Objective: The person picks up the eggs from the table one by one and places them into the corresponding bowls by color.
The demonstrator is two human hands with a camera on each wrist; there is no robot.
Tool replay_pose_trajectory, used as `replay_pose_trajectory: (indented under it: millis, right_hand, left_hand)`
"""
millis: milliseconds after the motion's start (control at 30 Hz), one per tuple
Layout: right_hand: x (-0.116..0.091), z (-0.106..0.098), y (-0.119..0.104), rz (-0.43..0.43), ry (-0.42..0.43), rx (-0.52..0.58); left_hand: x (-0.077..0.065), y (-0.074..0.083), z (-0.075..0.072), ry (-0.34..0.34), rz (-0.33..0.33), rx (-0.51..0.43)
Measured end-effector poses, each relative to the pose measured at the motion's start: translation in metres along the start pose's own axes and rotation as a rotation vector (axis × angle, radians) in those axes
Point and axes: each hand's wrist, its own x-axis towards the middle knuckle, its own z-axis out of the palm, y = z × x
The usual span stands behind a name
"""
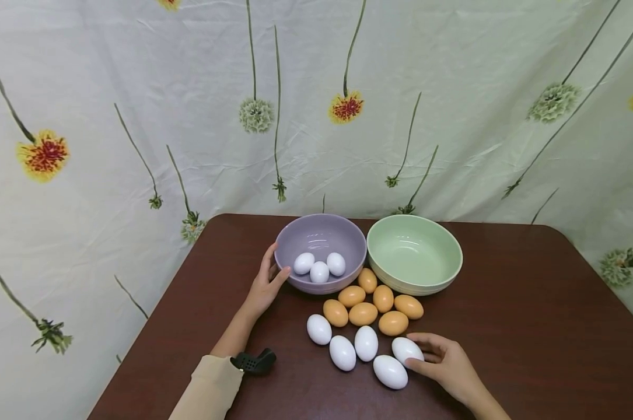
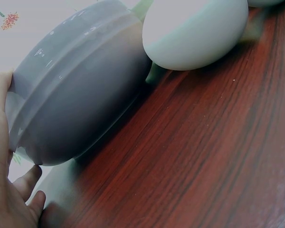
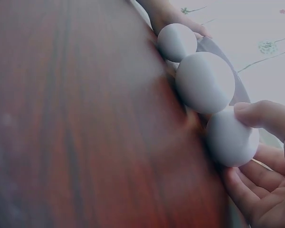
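White egg (image 1: 404, 350) in the fingers: the right hand (image 1: 447, 364) pinches it at the near end of the spread of eggs, thumb to 1 side and fingertips to the other, the grip no wider than the shell. Whether that egg rests on the dark red table (image 1: 510, 303) or is slightly raised, I cannot tell. The left hand (image 1: 262, 287) is spread against the outside of the purple bowl (image 1: 321, 236), thumb near the rim, apparently steadying it rather than clasping it. Inside that bowl lie 3 white eggs (image 1: 319, 272); another 4 loose white eggs (image 1: 342, 353) lie on the table, 1 of them just beside the pinched egg. Between them and the bowls sit 7 orange eggs (image 1: 363, 314), and the green bowl (image 1: 413, 251) stands close on the purple bowl's right. I judge the step in hand to be the taking up of 1 egg, its grasp made but its transfer not yet done. The next move calls for a light, even pinch and a straight lift that spares the neighbouring shell; if the egg is to join the 3, it needs a path above the orange eggs and a gentle lowering inside the rim.
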Motion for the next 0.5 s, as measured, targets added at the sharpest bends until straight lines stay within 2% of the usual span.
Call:
replay_pose_trajectory:
  millis: [233, 500]
  right_hand:
    - [0.0007, 0.0000, -0.0003, 0.017, 0.050, 0.006]
    - [0.0037, -0.0024, -0.0002, -0.026, 0.049, 0.033]
  left_hand:
    - [0.0003, -0.0006, 0.0000, -0.004, -0.001, -0.002]
    - [0.0001, 0.0003, 0.0001, -0.002, 0.000, -0.008]
